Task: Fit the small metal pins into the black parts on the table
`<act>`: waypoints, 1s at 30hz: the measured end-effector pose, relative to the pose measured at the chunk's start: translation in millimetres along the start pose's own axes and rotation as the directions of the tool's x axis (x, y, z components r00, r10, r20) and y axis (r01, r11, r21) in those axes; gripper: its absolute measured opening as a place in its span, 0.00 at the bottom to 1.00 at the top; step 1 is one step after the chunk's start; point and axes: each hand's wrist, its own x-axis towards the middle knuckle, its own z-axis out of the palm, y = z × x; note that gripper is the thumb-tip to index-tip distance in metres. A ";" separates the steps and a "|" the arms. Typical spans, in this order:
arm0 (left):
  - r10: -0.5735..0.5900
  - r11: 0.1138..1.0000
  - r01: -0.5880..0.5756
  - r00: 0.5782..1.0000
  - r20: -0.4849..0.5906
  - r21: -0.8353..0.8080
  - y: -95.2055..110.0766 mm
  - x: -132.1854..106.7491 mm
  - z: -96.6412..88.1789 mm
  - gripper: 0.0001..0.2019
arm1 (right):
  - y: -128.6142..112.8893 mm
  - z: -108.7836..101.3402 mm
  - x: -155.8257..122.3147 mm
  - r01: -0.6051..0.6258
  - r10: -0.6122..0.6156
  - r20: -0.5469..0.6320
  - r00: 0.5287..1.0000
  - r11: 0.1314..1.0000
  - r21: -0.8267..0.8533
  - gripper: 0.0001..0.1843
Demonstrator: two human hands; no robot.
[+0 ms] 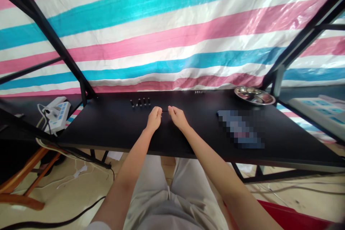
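My left hand (154,118) and my right hand (176,116) rest close together on the black table (113,129), fingers curled. Between their fingertips they pinch a thin dark rod-like piece (165,110), one hand at each end. Just beyond my left hand stand several small dark upright pieces (140,102) in a row. Farther back, near the table's rear edge, lies a little cluster of small metal parts (199,92).
A shiny metal dish (254,95) sits at the back right. A blurred-out flat object (241,128) lies right of my hands. A white power strip (57,112) with cables is at the left. A black frame and striped tarp (172,36) enclose the table.
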 end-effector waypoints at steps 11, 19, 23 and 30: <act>-0.136 0.990 0.135 0.990 -0.023 -0.033 1.9 0.5 -0.4 0.21 | 0.4 0.3 -0.8 0.048 -0.047 0.017 0.999 0.998 -0.030 0.24; -0.245 0.961 0.243 0.969 -0.001 -0.134 7.5 1.4 -4.1 0.25 | -0.7 -0.7 -0.6 0.052 -0.052 0.038 0.998 0.999 0.000 0.23; -0.290 0.946 0.286 0.957 -0.008 -0.153 6.3 2.6 -4.1 0.26 | 1.0 -0.5 -0.3 0.052 -0.052 0.048 0.997 0.999 0.011 0.22; -0.346 0.928 0.332 0.936 -0.058 -0.170 -0.4 3.8 -3.1 0.26 | 6.9 1.2 0.7 0.068 -0.069 0.086 0.994 0.997 0.023 0.19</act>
